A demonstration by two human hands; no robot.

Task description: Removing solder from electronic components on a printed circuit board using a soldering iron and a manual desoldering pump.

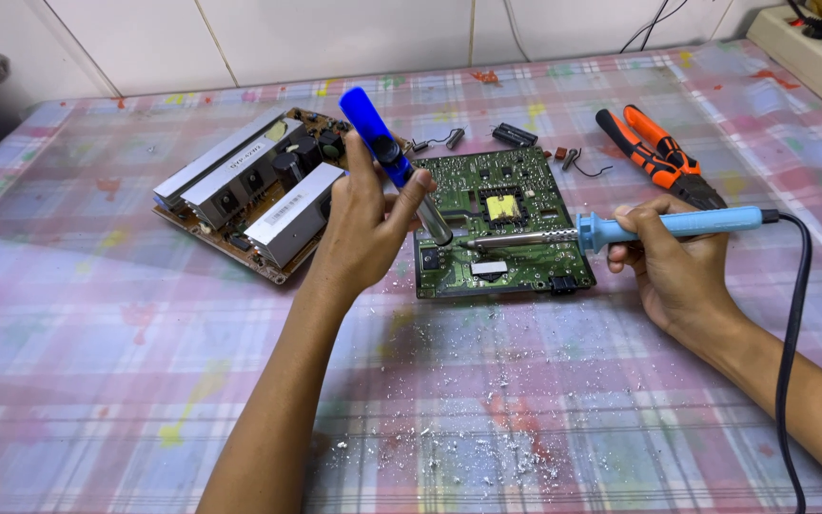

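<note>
A green circuit board (516, 186) lies flat on the plaid tablecloth. My left hand (365, 221) grips a blue desoldering pump (384, 150), its silver nozzle angled down onto the board's left part. My right hand (670, 262) holds a light blue soldering iron (687, 224) by its handle; the metal tip points left and meets the board beside the pump's nozzle. The iron's black cord (795, 314) runs down past my right forearm.
A brown circuit board with silver heat sinks (257, 190) lies left of the green one. Orange-and-black pliers (660, 154) rest at the right. Small loose components (514, 135) sit behind the board. White solder flakes (473, 405) litter the cloth. A power strip (811, 52) stands far right.
</note>
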